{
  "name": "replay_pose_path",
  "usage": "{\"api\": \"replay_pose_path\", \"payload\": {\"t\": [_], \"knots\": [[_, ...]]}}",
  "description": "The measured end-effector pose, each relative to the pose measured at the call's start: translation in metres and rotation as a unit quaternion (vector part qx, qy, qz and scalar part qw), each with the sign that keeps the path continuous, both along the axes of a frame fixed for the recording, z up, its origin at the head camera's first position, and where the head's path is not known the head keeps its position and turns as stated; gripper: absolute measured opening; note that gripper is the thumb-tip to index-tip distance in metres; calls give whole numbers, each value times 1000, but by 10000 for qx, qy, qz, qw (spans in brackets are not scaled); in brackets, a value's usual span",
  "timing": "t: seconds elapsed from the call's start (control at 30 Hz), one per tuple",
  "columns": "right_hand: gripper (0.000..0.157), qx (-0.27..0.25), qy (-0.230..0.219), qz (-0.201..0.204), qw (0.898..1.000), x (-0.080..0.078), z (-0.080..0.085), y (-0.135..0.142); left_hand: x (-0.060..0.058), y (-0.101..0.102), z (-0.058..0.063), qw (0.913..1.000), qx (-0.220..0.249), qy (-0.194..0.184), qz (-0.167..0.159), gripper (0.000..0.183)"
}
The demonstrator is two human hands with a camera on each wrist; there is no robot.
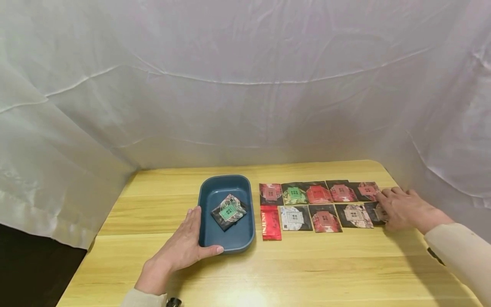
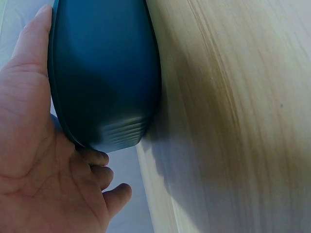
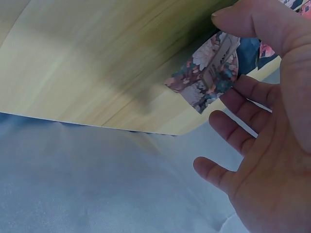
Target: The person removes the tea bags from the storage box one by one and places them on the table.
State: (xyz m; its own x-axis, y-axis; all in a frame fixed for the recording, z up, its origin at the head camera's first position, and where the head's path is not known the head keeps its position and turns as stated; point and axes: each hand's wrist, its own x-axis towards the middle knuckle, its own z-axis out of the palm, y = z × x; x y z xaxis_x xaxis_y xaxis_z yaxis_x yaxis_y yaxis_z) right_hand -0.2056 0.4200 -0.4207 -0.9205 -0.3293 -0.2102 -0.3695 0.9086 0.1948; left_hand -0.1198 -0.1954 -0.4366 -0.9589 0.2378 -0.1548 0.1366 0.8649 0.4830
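Observation:
My left hand [image 1: 180, 245] lies along the left wall of a dark blue rectangular tray [image 1: 249, 238], its thumb against the near rim. In the left wrist view the thumb is straight along that rim. Inside the tray is a black sachet with a green label [image 1: 228, 211], tilted, perhaps over another. At the far right of two sachet rows, my right hand [image 1: 406, 209] touches a dark floral sachet [image 3: 209, 70]. Thumb and forefinger are spread apart at its edge, and part of it is hidden from the head view. Just above it lies a red-labelled sachet [image 1: 367, 189].
The back row holds several square sachets, including a green-labelled one [image 1: 294, 194]. In the front row are a narrow red packet [image 1: 271, 224], a white sachet [image 1: 295, 217], a red floral one [image 1: 325, 219] and a beige one [image 1: 353, 215]. White cloth [image 1: 245, 85] hangs behind the wooden table [image 1: 307, 273].

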Motion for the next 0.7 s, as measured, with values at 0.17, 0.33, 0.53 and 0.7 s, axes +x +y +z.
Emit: {"api": "replay_pose_path", "payload": {"t": [0.17,0.33,0.53,0.7], "knots": [[106,28,-16,-26,10000,0,-1,1,0,0,0,10000,7,12,-2,141],[103,94,-27,-49,9999,-1,-4,4,0,1,0,10000,33,18,-9,140],[104,66,30,59,10000,0,-3,3,0,0,0,10000,44,18,-19,141],[94,26,210,277,9994,0,2,-5,0,0,0,10000,18,23,-16,141]]}}
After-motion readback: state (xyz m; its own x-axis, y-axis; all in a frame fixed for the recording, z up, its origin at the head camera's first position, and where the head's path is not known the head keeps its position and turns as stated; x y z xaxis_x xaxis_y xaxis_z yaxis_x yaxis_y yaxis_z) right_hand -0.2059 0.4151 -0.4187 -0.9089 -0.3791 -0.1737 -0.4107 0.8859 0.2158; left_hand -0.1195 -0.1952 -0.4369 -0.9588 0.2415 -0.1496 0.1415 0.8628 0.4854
